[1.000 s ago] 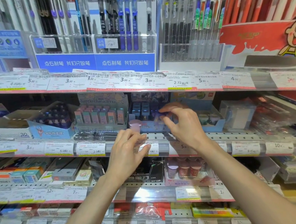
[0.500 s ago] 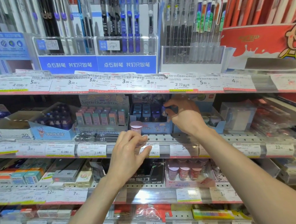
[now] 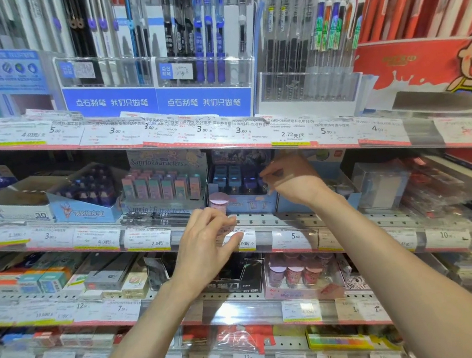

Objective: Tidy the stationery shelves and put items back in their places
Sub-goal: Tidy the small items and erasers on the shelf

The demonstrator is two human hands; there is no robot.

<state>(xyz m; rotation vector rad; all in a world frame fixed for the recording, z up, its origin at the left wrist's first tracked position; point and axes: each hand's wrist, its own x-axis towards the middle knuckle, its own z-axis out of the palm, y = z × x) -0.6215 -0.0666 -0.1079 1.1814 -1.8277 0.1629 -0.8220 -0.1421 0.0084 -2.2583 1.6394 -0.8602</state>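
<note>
Right hand point(image 3: 292, 180) pinches into the dark-blue eraser box point(image 3: 240, 188); left hand point(image 3: 208, 248), fingers loosely curled and empty, covers a price tag point(image 3: 244, 239) at its 7 o'clock, beside "Sanrio characters" box point(image 3: 166, 185).

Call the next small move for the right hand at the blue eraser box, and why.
Probably push the small dark item down into its slot. The right hand is reaching into the blue display box with its fingers pinched at the right end of the row, while the left hand waits at the shelf edge, apparently empty.
</note>
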